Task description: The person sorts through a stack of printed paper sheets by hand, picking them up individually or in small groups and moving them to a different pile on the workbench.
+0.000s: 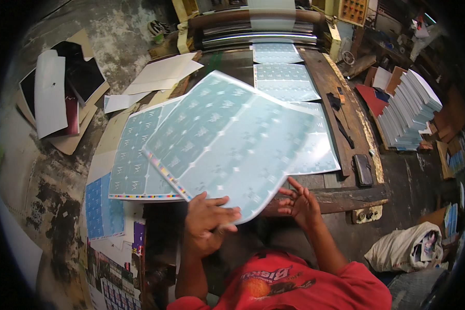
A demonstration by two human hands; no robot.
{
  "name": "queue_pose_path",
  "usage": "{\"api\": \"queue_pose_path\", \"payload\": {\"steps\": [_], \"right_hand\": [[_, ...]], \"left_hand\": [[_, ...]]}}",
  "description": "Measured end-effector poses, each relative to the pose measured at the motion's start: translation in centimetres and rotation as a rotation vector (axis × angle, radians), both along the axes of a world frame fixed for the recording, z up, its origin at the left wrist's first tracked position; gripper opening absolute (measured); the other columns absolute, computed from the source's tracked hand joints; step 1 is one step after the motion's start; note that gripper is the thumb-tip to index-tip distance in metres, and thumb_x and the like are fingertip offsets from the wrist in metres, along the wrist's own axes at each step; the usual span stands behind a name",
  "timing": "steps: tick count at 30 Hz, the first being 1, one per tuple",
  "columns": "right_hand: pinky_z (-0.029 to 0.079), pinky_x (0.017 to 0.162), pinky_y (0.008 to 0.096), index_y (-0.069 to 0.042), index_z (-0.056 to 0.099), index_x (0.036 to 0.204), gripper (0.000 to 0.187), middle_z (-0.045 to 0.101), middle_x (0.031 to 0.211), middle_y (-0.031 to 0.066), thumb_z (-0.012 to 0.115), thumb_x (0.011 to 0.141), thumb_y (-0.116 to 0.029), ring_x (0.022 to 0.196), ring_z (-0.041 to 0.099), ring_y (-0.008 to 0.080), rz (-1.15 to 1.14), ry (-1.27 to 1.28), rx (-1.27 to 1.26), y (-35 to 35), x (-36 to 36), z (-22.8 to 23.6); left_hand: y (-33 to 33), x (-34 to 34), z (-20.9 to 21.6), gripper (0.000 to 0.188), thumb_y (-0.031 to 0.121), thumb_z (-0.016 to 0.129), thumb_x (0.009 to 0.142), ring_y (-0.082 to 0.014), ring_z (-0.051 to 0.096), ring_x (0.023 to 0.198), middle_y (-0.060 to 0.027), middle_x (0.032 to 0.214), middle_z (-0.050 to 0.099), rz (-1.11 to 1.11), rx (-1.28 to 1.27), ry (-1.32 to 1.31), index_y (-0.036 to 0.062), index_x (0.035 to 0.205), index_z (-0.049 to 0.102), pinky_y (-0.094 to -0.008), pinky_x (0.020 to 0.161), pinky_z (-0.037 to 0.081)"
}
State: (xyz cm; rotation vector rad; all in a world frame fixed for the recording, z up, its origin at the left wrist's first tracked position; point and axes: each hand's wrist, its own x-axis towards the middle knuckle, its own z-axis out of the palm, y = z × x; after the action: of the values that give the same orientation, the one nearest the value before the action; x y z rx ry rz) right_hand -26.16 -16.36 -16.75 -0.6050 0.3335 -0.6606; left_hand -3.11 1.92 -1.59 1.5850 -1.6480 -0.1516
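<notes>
Over the wooden desk [341, 199]: large pale blue-green patterned paper sheet [227, 139]
Left hand [206, 219]: fingers over near edge, grip unclear
Right hand [302, 206]: loosely open, palm clear of edge

two hands [207, 221] [302, 206], one lifted sheet [232, 147], one red shirt [289, 287], one white sack [400, 248]

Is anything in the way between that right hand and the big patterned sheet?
No, nothing visible: the right hand is open just beside the lower right edge of the pale green sheet, though contact is unclear.
</notes>
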Motion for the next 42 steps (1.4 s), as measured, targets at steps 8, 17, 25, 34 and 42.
{"api": "queue_pose_path", "payload": {"steps": [8, 17, 25, 34, 42], "right_hand": [[0.052, 0.068, 0.0353, 0.001, 0.055, 0.112, 0.035, 0.065, 0.086, 0.0131, 0.064, 0.093, -0.027, 0.072, 0.064, 0.0209, 0.022, 0.283, 0.184, 3.6, -3.5, -1.0], [0.053, 0.074, 0.0345, 0.000, 0.053, 0.117, 0.041, 0.067, 0.092, 0.0149, 0.054, 0.100, -0.037, 0.080, 0.066, 0.0236, 0.040, 0.549, 0.289, 11.1, -8.8, -7.4], [0.052, 0.080, 0.0387, 0.005, 0.052, 0.121, 0.062, 0.068, 0.092, 0.0204, 0.039, 0.102, -0.053, 0.082, 0.066, 0.0260, -0.036, 0.364, 0.330, 8.9, -7.0, -6.3], [0.051, 0.088, 0.0431, 0.005, 0.059, 0.111, 0.070, 0.066, 0.105, 0.0156, 0.035, 0.100, -0.059, 0.083, 0.064, 0.0219, -0.218, 0.379, 0.235, 7.2, -4.3, -6.3], [0.051, 0.090, 0.0410, -0.005, 0.014, 0.154, 0.071, 0.054, 0.135, 0.0156, 0.047, 0.102, -0.040, 0.102, 0.062, 0.0249, -0.393, 0.436, 0.168, 7.6, -2.6, -3.5]], "left_hand": [[-0.9, -1.2, 0.3, 0.054, 0.052, 0.070, 0.081, -0.0372, 0.042, 0.138, -0.0098, 0.134, 0.061, 0.107, 0.047, -0.287, 0.0120, 0.117, 0.070, -0.0597, 0.115, 0.020], [-0.4, 3.7, -3.2, 0.040, 0.035, 0.068, 0.090, -0.0320, 0.058, 0.123, -0.0095, 0.122, 0.069, 0.507, -0.041, -0.315, 0.0075, 0.119, 0.069, -0.0435, 0.105, 0.038], [-0.2, 3.6, -2.3, 0.025, 0.026, 0.064, 0.095, -0.0290, 0.062, 0.117, -0.0079, 0.114, 0.072, 0.533, -0.107, -0.080, 0.0072, 0.108, 0.074, -0.0396, 0.103, 0.038], [-1.1, 3.5, -2.4, 0.048, 0.039, 0.050, 0.103, -0.0220, 0.064, 0.094, -0.0144, 0.098, 0.071, 0.743, -0.121, 0.392, -0.0044, 0.105, 0.070, -0.0336, 0.087, 0.047], [-1.1, 4.8, -1.7, 0.058, 0.042, 0.053, 0.102, -0.0213, 0.060, 0.108, -0.0182, 0.114, 0.066, 0.666, -0.491, 0.953, -0.0143, 0.113, 0.063, -0.0331, 0.101, 0.042]]}}
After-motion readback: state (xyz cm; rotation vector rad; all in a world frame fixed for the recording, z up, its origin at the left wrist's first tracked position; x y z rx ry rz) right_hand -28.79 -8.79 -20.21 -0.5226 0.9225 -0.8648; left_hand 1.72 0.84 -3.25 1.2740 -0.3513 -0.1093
